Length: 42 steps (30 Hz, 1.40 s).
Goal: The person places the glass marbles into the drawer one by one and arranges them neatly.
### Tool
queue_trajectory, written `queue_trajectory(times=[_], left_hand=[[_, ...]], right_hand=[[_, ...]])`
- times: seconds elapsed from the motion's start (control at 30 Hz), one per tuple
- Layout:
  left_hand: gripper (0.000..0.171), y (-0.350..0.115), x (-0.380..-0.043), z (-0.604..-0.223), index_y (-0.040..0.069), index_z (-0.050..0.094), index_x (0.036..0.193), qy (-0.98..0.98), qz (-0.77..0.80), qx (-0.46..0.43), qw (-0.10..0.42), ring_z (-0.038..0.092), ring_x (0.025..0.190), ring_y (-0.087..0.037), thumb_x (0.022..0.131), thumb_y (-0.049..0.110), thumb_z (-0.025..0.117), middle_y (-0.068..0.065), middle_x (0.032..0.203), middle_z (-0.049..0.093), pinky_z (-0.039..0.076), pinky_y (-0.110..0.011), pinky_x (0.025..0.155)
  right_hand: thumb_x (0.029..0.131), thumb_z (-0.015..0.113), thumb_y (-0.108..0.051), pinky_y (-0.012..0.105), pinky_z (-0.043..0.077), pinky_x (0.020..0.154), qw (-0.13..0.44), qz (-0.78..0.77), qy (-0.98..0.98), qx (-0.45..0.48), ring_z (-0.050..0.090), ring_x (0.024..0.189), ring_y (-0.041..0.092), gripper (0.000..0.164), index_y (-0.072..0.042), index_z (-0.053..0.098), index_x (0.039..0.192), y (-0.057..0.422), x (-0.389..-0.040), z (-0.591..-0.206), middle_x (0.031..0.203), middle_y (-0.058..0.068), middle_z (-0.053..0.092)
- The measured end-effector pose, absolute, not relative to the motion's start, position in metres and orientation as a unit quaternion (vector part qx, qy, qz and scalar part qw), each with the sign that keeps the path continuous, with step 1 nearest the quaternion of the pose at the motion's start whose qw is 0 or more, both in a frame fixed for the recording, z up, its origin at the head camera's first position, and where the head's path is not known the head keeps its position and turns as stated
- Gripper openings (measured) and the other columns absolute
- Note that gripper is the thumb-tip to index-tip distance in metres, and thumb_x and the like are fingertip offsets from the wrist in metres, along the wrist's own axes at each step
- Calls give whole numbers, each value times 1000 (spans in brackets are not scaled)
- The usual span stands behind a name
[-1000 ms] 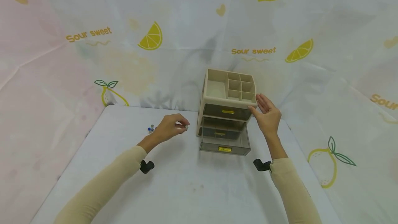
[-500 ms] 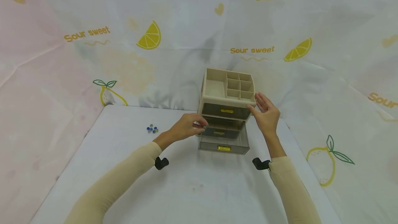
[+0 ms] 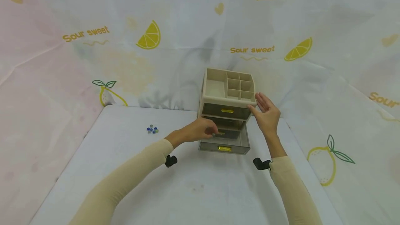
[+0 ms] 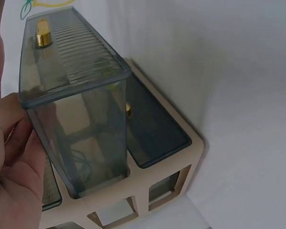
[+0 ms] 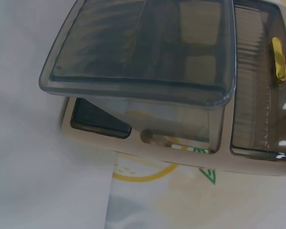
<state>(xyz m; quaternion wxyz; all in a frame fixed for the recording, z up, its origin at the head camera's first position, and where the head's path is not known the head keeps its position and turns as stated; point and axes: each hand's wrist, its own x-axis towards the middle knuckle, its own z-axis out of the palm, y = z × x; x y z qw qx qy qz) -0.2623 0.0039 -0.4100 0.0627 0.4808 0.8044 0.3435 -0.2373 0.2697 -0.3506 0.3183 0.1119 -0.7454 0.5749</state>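
Observation:
In the head view my left hand (image 3: 200, 130) is over the left part of the pulled-out middle drawer (image 3: 224, 147), pinching a small glass marble (image 3: 214, 134). The drawer is smoky and see-through, with a gold handle. In the left wrist view my left fingers (image 4: 26, 152) bend in behind the drawer's side wall; the marble is hidden there. My right hand (image 3: 267, 115) rests on the right front corner of the beige drawer organizer (image 3: 215, 89), fingers straight along its side and thumb on its front. Several blue and clear marbles (image 3: 152, 129) lie on the table to the left.
The organizer's top has open compartments. Its top drawer (image 3: 226, 111) is closed, and the middle drawer juts forward over the white table (image 3: 193, 183). A lemon-print cloth (image 3: 181, 61) hangs right behind the organizer.
My left hand has moved right with the marble, from beside the organizer to over the middle drawer. My right hand has stayed on the organizer's corner.

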Motion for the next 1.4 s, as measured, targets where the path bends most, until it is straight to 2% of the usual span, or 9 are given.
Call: queue_trajectory(times=[0.37,0.6,0.8,1.07,1.27,1.4], left_hand=[[16,22,-265,-402,9,74,99,799,245,530,144,64,88,-6,88,-2,70,1,98,71,50,-14,78],[16,28,-267,-402,11,76,98,807,203,533,154,64,85,-6,89,-1,68,2,96,71,50,-14,75],[25,30,-269,-402,12,77,95,817,167,526,166,64,83,-10,87,-8,65,4,92,71,50,-16,72],[36,36,-269,-397,15,78,86,838,114,496,197,55,74,-6,85,-16,60,5,86,70,52,-22,68],[38,37,-270,-399,16,77,85,841,103,491,205,55,75,-7,85,-17,59,6,85,68,52,-22,68],[36,36,-271,-401,16,78,90,839,108,496,197,61,81,-7,84,-16,61,5,90,70,53,-22,71]], right_hand=[[75,76,14,37,47,96,316,578,-744,108,56,116,43,57,15,54,128,270,-238,-350,125,29,58],[75,76,14,36,47,96,317,573,-748,108,56,116,43,58,15,54,127,270,-237,-350,124,29,58],[74,76,14,35,47,96,313,578,-746,107,56,116,43,58,16,54,127,270,-238,-349,125,29,58],[75,77,14,35,47,96,316,574,-748,110,57,116,42,57,15,54,127,270,-238,-349,124,29,59],[74,76,14,36,47,96,320,571,-748,114,56,115,43,57,15,54,127,270,-236,-350,124,30,59],[75,76,14,36,47,96,317,571,-749,112,56,116,44,57,15,54,127,270,-237,-349,124,30,58]])
